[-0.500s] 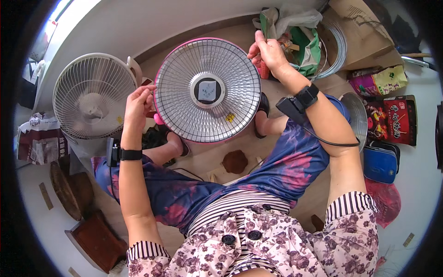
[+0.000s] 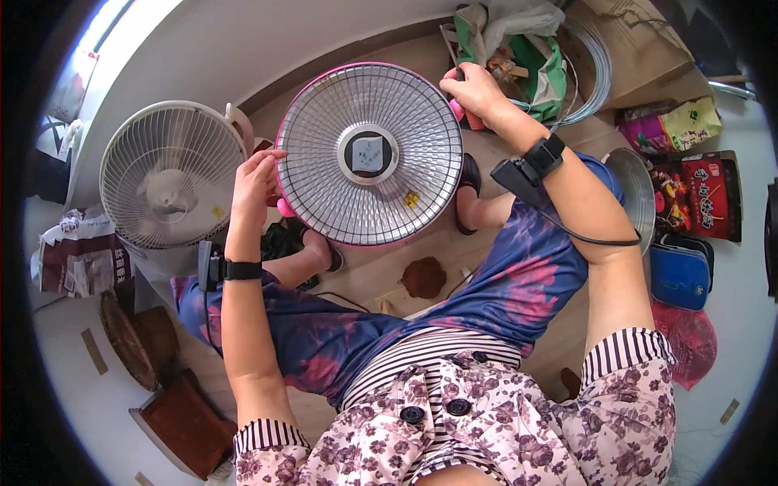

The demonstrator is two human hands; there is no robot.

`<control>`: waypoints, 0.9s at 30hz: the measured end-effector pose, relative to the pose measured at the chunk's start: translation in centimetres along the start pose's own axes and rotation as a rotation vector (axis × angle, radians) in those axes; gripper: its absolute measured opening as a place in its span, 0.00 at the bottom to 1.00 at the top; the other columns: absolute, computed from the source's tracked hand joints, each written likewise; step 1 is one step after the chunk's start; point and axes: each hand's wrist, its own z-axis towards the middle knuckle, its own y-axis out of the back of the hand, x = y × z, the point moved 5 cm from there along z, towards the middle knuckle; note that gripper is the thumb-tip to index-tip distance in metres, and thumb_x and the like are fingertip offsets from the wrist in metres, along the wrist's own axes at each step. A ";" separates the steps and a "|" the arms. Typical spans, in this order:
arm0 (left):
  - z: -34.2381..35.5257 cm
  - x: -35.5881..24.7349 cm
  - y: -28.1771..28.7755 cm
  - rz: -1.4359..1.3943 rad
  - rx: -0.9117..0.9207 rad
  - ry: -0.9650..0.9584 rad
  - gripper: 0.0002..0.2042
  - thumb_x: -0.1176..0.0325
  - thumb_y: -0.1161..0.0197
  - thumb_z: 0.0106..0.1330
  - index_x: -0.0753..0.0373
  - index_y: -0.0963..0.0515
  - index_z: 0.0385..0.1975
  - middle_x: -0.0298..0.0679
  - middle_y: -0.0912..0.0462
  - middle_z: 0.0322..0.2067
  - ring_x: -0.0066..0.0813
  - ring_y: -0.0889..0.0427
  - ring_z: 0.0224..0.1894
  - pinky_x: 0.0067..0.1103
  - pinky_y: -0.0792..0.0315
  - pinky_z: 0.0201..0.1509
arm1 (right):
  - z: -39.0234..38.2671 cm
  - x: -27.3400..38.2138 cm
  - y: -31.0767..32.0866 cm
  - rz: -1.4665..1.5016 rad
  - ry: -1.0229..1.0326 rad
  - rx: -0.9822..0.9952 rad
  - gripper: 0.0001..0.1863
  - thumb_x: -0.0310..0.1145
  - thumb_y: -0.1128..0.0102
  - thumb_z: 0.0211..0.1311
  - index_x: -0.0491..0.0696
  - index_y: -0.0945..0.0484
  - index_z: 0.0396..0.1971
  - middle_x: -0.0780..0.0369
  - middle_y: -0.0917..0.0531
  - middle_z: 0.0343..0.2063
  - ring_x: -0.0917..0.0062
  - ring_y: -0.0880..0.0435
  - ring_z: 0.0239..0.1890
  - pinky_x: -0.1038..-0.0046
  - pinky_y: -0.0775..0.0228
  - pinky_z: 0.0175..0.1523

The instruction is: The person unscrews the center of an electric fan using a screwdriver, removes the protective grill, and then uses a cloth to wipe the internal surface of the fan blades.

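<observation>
A round heater (image 2: 324,130) with a pink rim, silver reflector, wire grille and square centre label faces up before me. My left hand (image 2: 258,180) is closed at its left edge, fingertips pinching the rim, near a pink knob (image 2: 286,207). Just beyond the upper right edge, my right hand (image 2: 478,93) is closed on a small dark item (image 2: 460,73) with a thin piece rising from it; I cannot make out what it is. Another pink knob (image 2: 455,108) sits below those fingers.
A white fan (image 2: 146,162) stands left. Bags (image 2: 548,81), a wire coil (image 2: 596,69) and cardboard (image 2: 640,57) lie upper right. Food packets (image 2: 693,194), blue cases (image 2: 679,275) and a metal disc (image 2: 640,194) are at right. Wooden pieces (image 2: 166,421) lie lower left.
My right hand has lowered slightly and now shows a dark item in its fingers. My left hand stays at the rim. The whole view has shifted slightly.
</observation>
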 end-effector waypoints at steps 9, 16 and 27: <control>0.6 0.3 1.3 -0.272 -0.049 0.025 0.13 0.77 0.58 0.65 0.75 0.30 0.44 0.35 0.28 0.26 0.22 0.28 0.28 0.19 0.29 0.34 | -0.5 -0.1 -1.2 0.323 -0.039 0.127 0.09 0.27 0.51 0.59 0.41 0.30 0.39 0.63 0.25 0.23 0.83 0.26 0.21 0.80 0.31 0.23; 0.6 0.5 1.2 -0.269 -0.059 0.016 0.11 0.77 0.52 0.65 0.74 0.29 0.45 0.43 0.22 0.34 0.23 0.25 0.30 0.19 0.26 0.37 | 0.0 0.1 -1.2 0.049 0.175 0.061 0.14 0.39 0.49 0.60 0.42 0.24 0.33 0.59 0.21 0.17 0.75 0.21 0.20 0.71 0.30 0.27; 0.2 0.4 1.2 -0.273 0.000 -0.012 0.12 0.74 0.47 0.64 0.72 0.26 0.46 0.41 0.19 0.34 0.18 0.24 0.29 0.15 0.27 0.34 | -0.4 1.1 -1.6 -0.246 0.423 -0.090 0.14 0.37 0.43 0.54 0.39 0.24 0.27 0.59 0.21 0.16 0.77 0.21 0.18 0.75 0.31 0.27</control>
